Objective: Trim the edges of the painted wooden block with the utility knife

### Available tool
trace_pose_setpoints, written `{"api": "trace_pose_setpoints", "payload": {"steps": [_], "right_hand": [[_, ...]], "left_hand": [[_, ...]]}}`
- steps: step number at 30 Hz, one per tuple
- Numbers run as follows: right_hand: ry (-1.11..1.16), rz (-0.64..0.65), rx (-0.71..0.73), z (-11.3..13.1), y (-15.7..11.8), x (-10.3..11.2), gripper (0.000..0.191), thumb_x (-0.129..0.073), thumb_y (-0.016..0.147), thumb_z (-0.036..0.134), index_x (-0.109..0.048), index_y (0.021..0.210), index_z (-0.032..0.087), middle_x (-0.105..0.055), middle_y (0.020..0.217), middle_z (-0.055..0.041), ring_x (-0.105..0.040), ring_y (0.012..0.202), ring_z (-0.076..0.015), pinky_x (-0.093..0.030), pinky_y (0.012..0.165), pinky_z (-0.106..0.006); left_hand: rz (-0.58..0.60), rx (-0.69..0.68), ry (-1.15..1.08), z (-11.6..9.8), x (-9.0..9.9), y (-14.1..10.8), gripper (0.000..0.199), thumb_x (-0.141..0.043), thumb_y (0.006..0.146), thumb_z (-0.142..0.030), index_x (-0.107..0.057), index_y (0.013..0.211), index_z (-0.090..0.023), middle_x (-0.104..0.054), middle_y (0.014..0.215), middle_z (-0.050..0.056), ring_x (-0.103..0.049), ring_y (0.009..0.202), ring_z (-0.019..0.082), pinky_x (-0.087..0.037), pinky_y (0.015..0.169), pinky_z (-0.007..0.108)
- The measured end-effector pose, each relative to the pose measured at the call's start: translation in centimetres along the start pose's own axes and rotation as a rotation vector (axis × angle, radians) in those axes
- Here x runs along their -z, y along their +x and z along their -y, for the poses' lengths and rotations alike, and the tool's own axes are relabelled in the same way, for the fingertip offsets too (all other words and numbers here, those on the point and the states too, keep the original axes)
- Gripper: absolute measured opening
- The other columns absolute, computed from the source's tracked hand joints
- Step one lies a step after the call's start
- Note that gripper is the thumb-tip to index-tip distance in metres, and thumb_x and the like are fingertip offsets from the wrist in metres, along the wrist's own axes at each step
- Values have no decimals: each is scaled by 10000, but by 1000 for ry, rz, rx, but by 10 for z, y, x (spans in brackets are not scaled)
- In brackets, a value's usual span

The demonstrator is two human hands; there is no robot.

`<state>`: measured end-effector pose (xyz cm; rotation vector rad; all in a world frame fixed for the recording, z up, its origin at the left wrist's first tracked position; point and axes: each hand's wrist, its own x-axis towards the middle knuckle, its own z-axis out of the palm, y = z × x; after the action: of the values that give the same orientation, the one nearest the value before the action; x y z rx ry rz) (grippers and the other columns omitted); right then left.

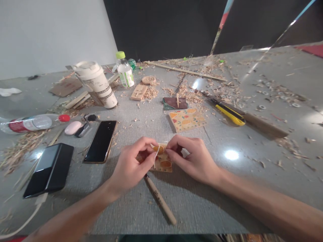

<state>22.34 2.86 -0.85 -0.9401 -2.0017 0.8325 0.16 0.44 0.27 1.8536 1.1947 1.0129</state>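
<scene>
A thin white string (156,154) runs between my two hands above a small orange-patterned piece (164,164) lying on the grey table. My left hand (133,161) pinches the string between thumb and fingers, over the left side of the piece. At the piece's right edge, my right hand (189,156) has its thumb and forefinger pressed together; what they hold is too small to make out. A wooden-handled tool (160,200) lies just below, its tip hidden near my left hand.
Beyond my hands lie a patterned sheet (188,120), a dark folded piece (174,103) and a yellow cutter (230,115). At left are a phone (101,141), a black device (49,169), a paper cup (97,85) and bottles. Wood shavings are scattered around.
</scene>
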Motion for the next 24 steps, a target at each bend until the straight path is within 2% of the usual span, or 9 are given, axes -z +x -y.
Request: {"api": "trace_pose_setpoints", "payload": {"steps": [2,5,12,20,24], "right_hand": [[-4,-16,-24,1,1,1,145,-628,944,134,-600,818,199,-593,670,63,-513,598,-66,-395,570,-220],[1,-41,-61,1,2,2,179,-618,924,114,-579,772,201,-573,655,64,-496,593,-70,-373,558,-227],[15,-64,-87,1,2,3,219,-621,979,205,-588,762,199,-595,668,47,-512,613,-84,-385,569,-236],[1,-60,-93,0,2,2,214,-631,964,188,-595,752,195,-614,665,53,-525,615,-77,-392,574,-228],[6,-39,-78,0,2,2,215,-618,979,189,-598,765,197,-613,672,45,-525,617,-84,-389,573,-237]], "left_hand": [[-42,6,-13,0,0,1,139,-635,969,-169,-647,1099,-216,-723,786,-45,-674,663,75,-529,601,143],[-43,31,-27,0,-1,1,176,-658,955,-165,-642,1121,-219,-741,817,-42,-708,691,86,-552,600,144],[-22,20,-47,-3,-1,0,158,-671,948,-156,-657,1096,-211,-766,853,-20,-748,736,107,-581,620,158],[-67,12,-37,-1,0,0,167,-665,946,-149,-660,1102,-208,-735,847,-29,-713,698,89,-571,610,153],[-32,26,-47,1,0,-1,238,-683,932,-168,-665,1164,-214,-726,834,-29,-696,695,96,-557,605,166]]}}
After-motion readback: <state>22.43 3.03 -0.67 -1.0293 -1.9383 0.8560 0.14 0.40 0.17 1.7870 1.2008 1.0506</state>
